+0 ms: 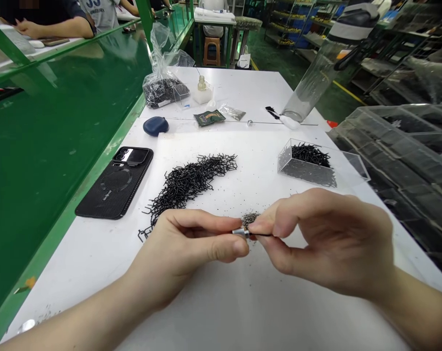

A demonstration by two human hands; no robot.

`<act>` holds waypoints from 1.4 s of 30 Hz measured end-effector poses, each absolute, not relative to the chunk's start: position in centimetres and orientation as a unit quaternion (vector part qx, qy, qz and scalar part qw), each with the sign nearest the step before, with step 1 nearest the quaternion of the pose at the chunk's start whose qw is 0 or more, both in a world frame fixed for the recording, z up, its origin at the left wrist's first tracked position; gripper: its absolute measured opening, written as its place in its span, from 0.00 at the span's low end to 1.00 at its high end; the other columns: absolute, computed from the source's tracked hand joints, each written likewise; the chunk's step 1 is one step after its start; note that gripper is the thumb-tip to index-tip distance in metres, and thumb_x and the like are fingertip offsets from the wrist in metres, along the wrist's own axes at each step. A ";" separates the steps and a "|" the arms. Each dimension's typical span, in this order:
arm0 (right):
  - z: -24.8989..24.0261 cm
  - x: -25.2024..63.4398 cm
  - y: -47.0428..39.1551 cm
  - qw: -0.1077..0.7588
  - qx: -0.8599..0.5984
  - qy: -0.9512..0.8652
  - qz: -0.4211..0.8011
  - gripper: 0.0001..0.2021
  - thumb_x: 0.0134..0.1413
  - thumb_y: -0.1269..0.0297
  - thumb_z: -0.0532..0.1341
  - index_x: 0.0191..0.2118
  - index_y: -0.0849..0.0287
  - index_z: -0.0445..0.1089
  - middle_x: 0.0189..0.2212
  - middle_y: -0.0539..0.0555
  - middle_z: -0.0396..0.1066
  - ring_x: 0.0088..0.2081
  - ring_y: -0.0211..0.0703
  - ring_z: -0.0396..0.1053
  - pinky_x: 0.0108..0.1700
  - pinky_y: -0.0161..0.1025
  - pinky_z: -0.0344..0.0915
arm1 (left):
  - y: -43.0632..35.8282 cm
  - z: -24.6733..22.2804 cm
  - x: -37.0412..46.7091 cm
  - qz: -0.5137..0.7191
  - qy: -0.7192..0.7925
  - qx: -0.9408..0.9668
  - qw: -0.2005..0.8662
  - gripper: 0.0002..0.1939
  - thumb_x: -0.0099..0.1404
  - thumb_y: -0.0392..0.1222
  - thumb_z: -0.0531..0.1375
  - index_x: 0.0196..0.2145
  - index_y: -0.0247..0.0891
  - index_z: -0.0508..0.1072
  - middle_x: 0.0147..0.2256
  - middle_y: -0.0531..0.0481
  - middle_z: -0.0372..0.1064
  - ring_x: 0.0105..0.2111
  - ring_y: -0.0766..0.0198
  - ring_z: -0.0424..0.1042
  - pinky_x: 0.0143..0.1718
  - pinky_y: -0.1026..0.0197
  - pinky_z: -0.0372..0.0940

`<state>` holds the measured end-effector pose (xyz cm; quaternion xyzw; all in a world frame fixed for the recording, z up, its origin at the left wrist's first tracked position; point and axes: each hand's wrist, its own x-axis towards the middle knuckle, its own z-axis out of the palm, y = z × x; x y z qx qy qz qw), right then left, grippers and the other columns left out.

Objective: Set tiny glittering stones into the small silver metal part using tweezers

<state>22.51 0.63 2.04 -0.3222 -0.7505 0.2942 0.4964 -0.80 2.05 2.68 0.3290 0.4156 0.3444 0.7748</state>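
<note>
Between thumb and fingers, my left hand (191, 243) pinches a small silver metal cylinder (240, 233). My right hand (323, 239) is closed on a thin black rod (260, 235), whose left end meets the cylinder. Just behind the fingertips lies a small pile of tiny metallic bits (249, 219), partly covered by my right hand. A long heap of bent black pieces (187, 183) spreads over the white table (213, 312) behind my left hand. Further right, a clear plastic box (306, 168) holds more short black pieces.
A black phone (114, 183) and a dark blue case (155, 126) lie at the left. Behind are a bag of black parts (164, 90), a small bottle (202, 90), a green packet (209, 117) and a tall clear bottle (312, 80). Clear trays (399, 146) stand right.
</note>
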 end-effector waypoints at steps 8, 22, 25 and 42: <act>1.7 22.6 0.9 0.500 -0.317 -0.750 0.296 0.17 0.58 0.82 0.74 0.41 0.50 0.76 0.34 0.44 0.84 0.36 0.42 0.89 0.42 0.37 0.87 | 2.1 2.3 -0.8 0.359 0.393 0.329 0.780 0.15 0.49 0.42 0.91 0.31 0.47 0.93 0.30 0.55 0.89 0.29 0.69 0.88 0.37 0.75 0.82; 1.7 22.6 1.1 0.504 -0.328 -0.747 0.285 0.19 0.59 0.81 0.74 0.44 0.45 0.77 0.35 0.45 0.86 0.34 0.47 0.88 0.38 0.42 0.87 | 2.2 1.9 -0.7 0.364 0.371 0.346 0.781 0.13 0.55 0.42 0.89 0.34 0.48 0.93 0.32 0.57 0.90 0.33 0.71 0.89 0.39 0.77 0.81; 1.7 22.5 0.9 0.507 -0.329 -0.744 0.284 0.19 0.58 0.81 0.74 0.44 0.45 0.78 0.35 0.45 0.86 0.34 0.47 0.89 0.38 0.42 0.88 | 2.2 2.0 -0.7 0.367 0.370 0.347 0.780 0.13 0.54 0.42 0.89 0.33 0.48 0.93 0.31 0.56 0.90 0.31 0.71 0.88 0.37 0.78 0.80; 2.6 22.8 2.4 0.585 -0.359 -0.611 0.396 0.19 0.56 0.83 0.76 0.40 0.47 0.80 0.34 0.45 0.84 0.35 0.39 0.87 0.37 0.30 0.85 | -0.1 0.4 -0.8 0.389 0.236 0.803 0.385 0.12 0.74 0.28 0.73 0.47 0.45 0.87 0.44 0.54 0.91 0.38 0.64 0.84 0.52 0.59 0.78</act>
